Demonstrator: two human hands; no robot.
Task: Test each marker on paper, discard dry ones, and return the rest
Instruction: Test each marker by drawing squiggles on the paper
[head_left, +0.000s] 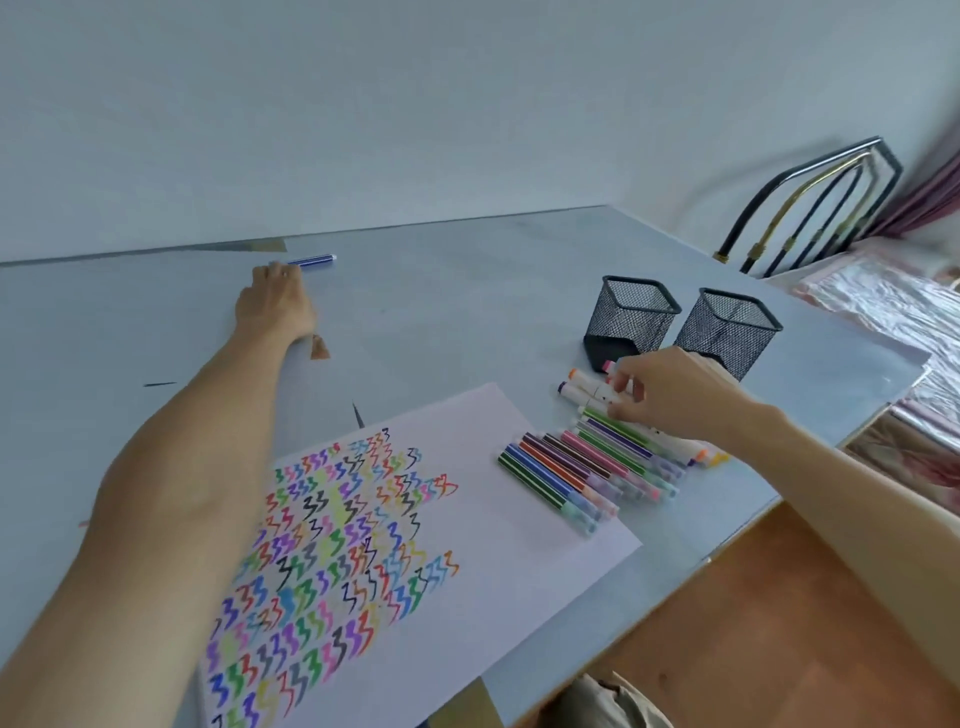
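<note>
Blue marker (311, 261) lies flat — long axis left-right — beside left hand (275, 301)

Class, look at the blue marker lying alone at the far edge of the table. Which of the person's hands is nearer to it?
Left. The left hand reaches right up to the blue marker, fingers at its near end. The right hand is far off, at the white markers beside the mesh pen holders.

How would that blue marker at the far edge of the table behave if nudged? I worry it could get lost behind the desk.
The blue marker looks round and slim, lying flat on the smooth table, so it would probably roll easily. It sits close to the far edge by the wall, so a push away could send it off. The left hand is right beside it; it seems light enough to pinch up.
</note>
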